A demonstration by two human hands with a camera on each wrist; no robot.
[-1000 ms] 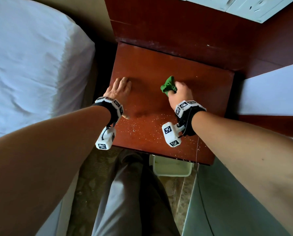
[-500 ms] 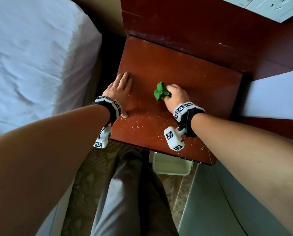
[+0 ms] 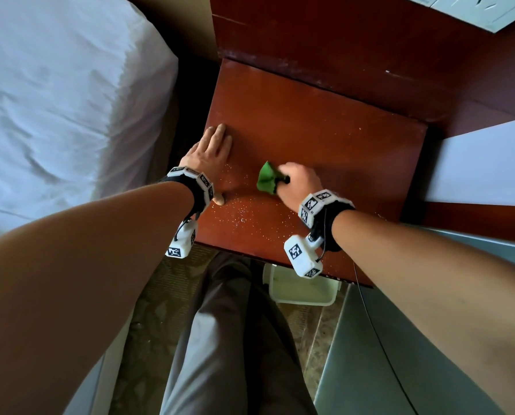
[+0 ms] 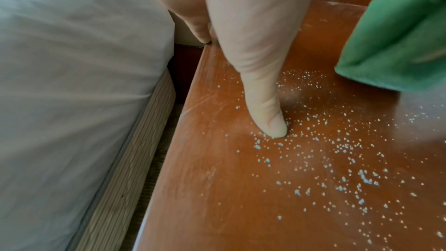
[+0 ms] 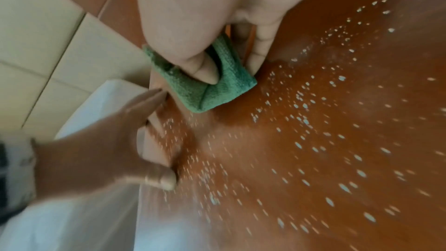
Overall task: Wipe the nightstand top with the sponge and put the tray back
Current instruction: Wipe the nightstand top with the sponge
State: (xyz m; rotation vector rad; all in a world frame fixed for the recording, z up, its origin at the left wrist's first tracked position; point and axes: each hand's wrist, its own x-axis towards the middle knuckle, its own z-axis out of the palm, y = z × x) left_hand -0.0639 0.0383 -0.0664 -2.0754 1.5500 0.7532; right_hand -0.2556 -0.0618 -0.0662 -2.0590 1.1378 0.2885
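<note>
Red-brown wooden nightstand top (image 3: pixel 325 136): white crumbs (image 3: pixel 244 218) nearest right hand (image 3: pixel 298 182), clutching folded green sponge cloth (image 3: pixel 266 178); left hand (image 3: pixel 210 151) flat, empty.

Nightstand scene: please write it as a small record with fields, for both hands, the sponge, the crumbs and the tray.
surface: nightstand top, reddish-brown wood
left hand: lies flat on the left edge of the top, fingers straight, thumb tip pressed on the wood
right hand: grips the sponge
sponge: green, bunched in the fingers, down on the top near the middle
crumbs: small white specks scattered over the near part of the top
tray: pale, on the floor below the front edge, not yet put back
bed: white sheet, to the left
</note>
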